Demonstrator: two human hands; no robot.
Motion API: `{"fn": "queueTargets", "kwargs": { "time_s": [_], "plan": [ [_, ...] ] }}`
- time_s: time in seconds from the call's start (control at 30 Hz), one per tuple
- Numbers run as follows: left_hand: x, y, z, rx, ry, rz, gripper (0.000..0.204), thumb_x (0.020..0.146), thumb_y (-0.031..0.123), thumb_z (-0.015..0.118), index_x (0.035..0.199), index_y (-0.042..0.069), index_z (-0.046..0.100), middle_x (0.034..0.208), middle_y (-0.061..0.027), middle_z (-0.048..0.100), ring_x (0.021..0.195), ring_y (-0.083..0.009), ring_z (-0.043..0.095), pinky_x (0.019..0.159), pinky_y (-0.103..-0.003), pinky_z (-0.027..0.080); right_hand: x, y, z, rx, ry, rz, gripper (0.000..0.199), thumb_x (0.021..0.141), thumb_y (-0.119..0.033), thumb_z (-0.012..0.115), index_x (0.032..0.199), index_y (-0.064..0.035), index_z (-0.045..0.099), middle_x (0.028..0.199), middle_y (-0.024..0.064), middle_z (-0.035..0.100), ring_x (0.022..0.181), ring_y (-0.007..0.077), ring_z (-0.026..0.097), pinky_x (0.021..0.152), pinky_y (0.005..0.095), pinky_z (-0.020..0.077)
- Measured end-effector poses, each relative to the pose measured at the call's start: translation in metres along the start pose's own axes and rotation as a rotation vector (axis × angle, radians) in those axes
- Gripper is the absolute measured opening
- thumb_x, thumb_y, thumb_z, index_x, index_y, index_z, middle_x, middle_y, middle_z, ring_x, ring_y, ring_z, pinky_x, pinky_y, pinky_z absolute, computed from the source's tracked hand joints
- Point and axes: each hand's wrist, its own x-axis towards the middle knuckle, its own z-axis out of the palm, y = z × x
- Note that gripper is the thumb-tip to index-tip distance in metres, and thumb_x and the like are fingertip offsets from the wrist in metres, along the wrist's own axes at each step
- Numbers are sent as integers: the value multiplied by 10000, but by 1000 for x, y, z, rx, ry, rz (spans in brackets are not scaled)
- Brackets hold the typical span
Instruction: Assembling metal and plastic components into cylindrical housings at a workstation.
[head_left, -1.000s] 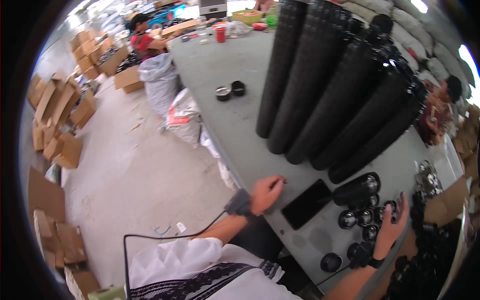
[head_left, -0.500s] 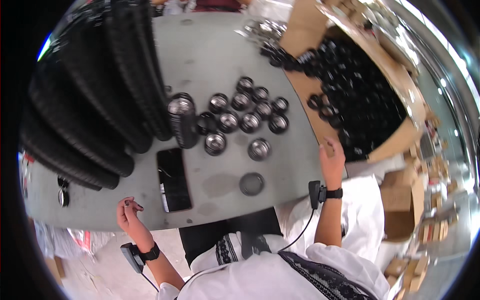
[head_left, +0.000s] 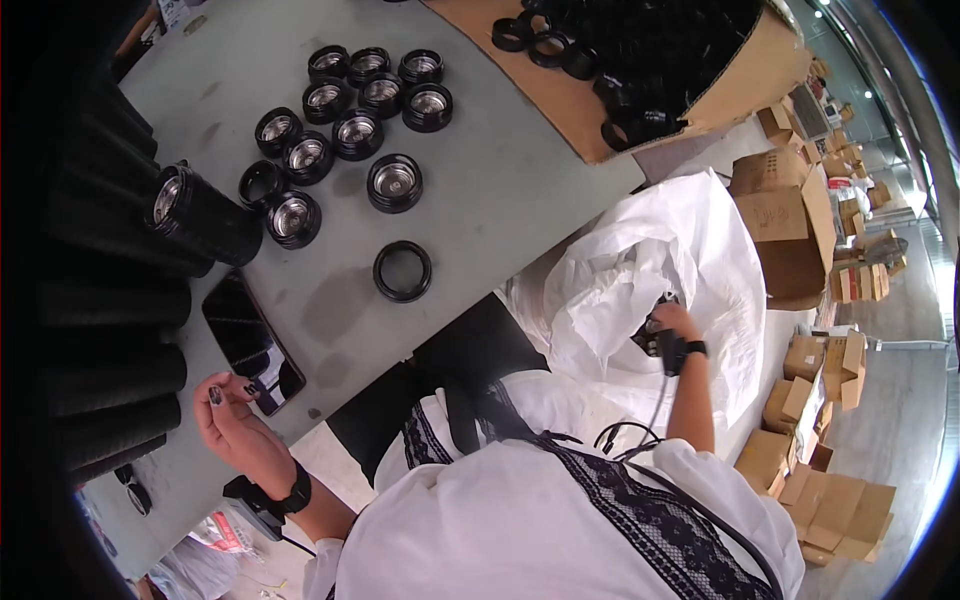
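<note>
While the left hand (head_left: 228,412) rests loosely curled, holding nothing, at the near table (head_left: 520,180) edge beside a phone (head_left: 250,340), the right hand (head_left: 672,322) reaches into a white sack (head_left: 640,270) on the right; its grip cannot be made out.

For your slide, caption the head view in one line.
Right hand reaches into white sack; left hand rests beside black phone on grey table.

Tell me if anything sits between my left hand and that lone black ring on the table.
Yes. The dark flat phone lies on the grey table beside the left hand; its far end sits partly between the hand and the lone black ring.
</note>
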Motion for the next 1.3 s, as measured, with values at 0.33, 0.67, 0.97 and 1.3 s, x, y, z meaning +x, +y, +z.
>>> {"fn": "queueTargets", "kwargs": {
  "time_s": [0.33,0.67,0.97,1.3],
  "plan": [
    [-19,12,-13,267,16,8,155,896,80,450,938,-12,567,721,-45,526,661,-106,487,652,-242,409,41,11,173,143,490,827,473,754,-314,616,1143,-48,573,1121,157,589,1027,280,553,893,385,440],
    [-7,18,-15,349,187,64,126,890,36,502,899,-17,616,692,-15,567,642,-68,530,605,-202,418,89,21,143,396,518,727,461,779,-292,609,1174,-64,543,1158,130,563,1053,290,533,891,402,447],
    [18,-30,-51,372,325,22,152,915,75,484,928,-20,603,674,-6,548,635,-61,501,607,-210,408,53,74,93,1095,591,642,454,801,-272,604,1201,-78,517,1191,106,540,1076,299,516,889,416,455],
    [18,-65,-89,388,330,-3,198,914,114,466,964,-8,614,861,-44,625,652,-66,492,633,-214,403,-36,-67,-26,1353,457,608,585,712,-225,703,1245,-127,484,1106,77,539,993,259,541,750,429,509]
  ]
}}
